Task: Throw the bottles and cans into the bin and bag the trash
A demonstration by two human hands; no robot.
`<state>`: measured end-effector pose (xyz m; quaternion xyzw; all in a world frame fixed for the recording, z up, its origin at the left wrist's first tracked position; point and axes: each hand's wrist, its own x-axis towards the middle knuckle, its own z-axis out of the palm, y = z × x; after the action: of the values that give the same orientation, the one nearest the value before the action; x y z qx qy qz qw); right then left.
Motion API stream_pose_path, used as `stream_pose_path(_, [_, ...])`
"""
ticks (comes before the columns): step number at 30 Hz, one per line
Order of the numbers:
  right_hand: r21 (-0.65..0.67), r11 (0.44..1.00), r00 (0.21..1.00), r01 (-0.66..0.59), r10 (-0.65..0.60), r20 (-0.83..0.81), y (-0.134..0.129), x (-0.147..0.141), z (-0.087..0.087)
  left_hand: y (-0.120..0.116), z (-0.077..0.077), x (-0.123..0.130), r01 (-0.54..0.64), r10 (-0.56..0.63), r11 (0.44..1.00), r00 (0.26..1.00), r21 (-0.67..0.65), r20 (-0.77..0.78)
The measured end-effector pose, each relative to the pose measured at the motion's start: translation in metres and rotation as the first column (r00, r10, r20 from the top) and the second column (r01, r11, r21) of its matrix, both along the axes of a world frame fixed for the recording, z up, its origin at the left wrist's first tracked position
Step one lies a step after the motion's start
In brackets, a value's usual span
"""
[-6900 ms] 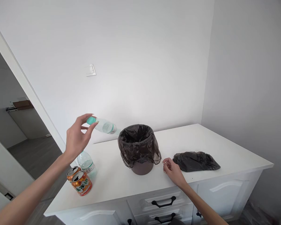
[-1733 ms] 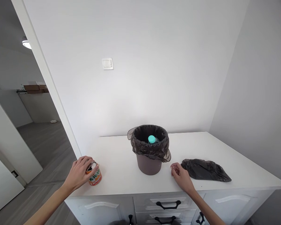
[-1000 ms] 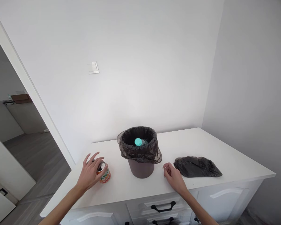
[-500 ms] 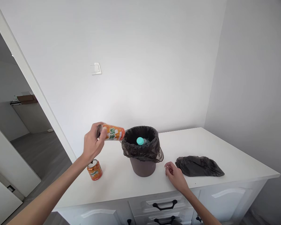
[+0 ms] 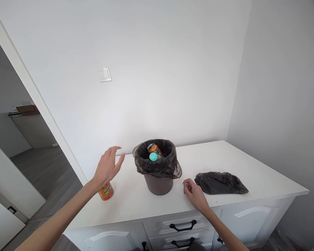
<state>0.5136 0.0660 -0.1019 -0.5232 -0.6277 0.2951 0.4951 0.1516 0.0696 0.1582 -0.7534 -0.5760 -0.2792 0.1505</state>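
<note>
My left hand [image 5: 108, 166] hangs open above the counter, left of the bin, thumb and fingers apart. Partly hidden below it stands an orange can [image 5: 106, 191]. The brown bin [image 5: 159, 185] has a black bag liner [image 5: 157, 169] folded over its rim. Inside lie a tilted orange can [image 5: 154, 148] and a bottle with a turquoise cap [image 5: 153, 157]. My right hand [image 5: 195, 194] rests on the counter right of the bin, fingers curled with nothing in them. Beside it lies a folded black plastic bag [image 5: 221, 183].
The white counter [image 5: 131, 205] has drawers with black handles [image 5: 183, 226] below its front edge. A white wall with a switch [image 5: 105, 74] rises behind. At the left, a doorway shows a cabinet with boxes [image 5: 26, 109].
The can that my left hand held is now in the bin, and that hand has opened. My right hand has stayed by the black bag. The view has shifted slightly.
</note>
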Motion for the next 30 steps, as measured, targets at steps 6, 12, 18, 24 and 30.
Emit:
stream_pose_path(6, [-0.002,1.0,1.0,0.002,-0.002,0.015,-0.001,-0.001,-0.001,-0.01,-0.084,-0.11,-0.136,0.091,0.917,0.987,-0.376,-0.136])
stream_pose_path(12, [0.014,1.0,1.0,0.005,-0.006,0.012,-0.002,-0.002,-0.005,-0.03,-0.091,-0.117,-0.077,0.076,0.938,0.997,-0.337,-0.017])
stream_pose_path(18, [-0.008,1.0,0.999,0.011,-0.011,0.031,0.001,-0.003,-0.011,-0.03,0.012,-0.028,0.007,-0.06,0.989,0.931,0.147,0.36])
stream_pose_path(24, [0.006,1.0,1.0,0.011,-0.011,0.024,0.001,-0.002,-0.009,-0.011,0.057,0.062,0.31,-0.333,0.941,0.916,0.133,0.222])
stream_pose_path(30, [0.017,1.0,1.0,0.004,-0.004,0.012,0.003,-0.002,-0.004,0.016,0.034,0.087,0.367,-0.358,0.93,0.919,-0.024,0.165])
